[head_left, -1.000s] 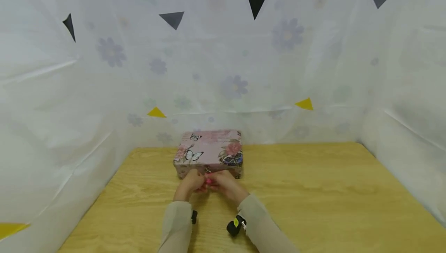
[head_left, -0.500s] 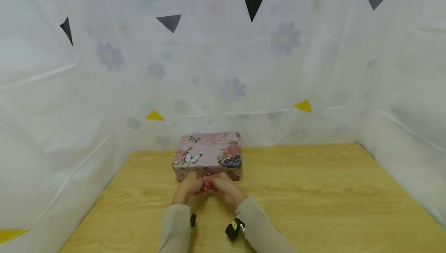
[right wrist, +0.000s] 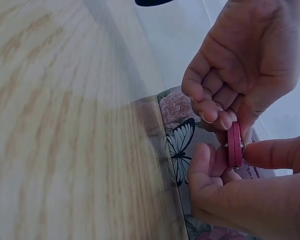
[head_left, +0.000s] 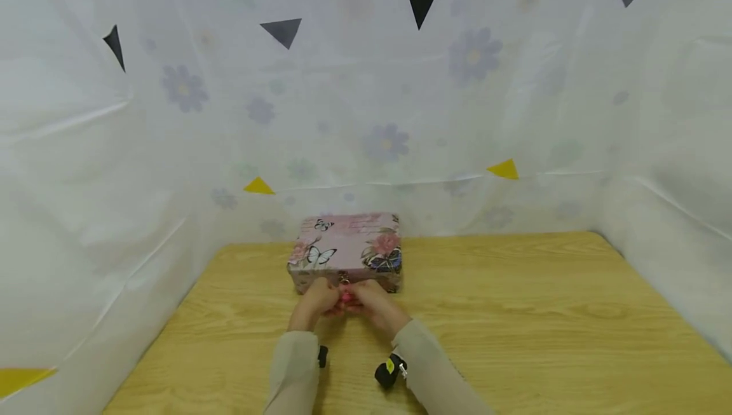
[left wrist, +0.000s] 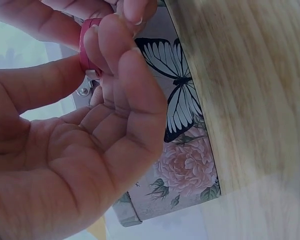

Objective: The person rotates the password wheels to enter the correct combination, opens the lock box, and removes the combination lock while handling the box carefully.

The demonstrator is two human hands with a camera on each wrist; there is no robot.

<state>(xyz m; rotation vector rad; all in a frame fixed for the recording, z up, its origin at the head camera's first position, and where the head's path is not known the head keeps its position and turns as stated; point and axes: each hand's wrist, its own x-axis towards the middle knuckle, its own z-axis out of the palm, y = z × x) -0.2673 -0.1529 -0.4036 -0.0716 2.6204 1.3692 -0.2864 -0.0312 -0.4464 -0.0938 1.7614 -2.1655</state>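
Observation:
A pink box (head_left: 349, 240) printed with butterflies and roses stands near the back of the table. At the metal clasp (head_left: 344, 276) on its front hangs a small red-pink padlock (right wrist: 234, 145), its shackle showing just above the fingers in the head view. My left hand (head_left: 320, 294) pinches the padlock from the left between thumb and fingertips. From the other side my right hand (right wrist: 255, 197) also pinches it, thumb on one face and curled fingers on the other. The left wrist view shows the padlock (left wrist: 85, 45) edge-on, partly covered by fingertips.
The wood-grain table (head_left: 515, 326) extends widely to the right of the box. White flowered sheeting (head_left: 366, 84) with stuck-on triangles closes off the back and both sides. Black wrist-worn devices (head_left: 387, 372) sit below the sleeves.
Both hands stay at the padlock, with only slight finger shifts. The whole head view has moved a little; the box keeps its place on the table.

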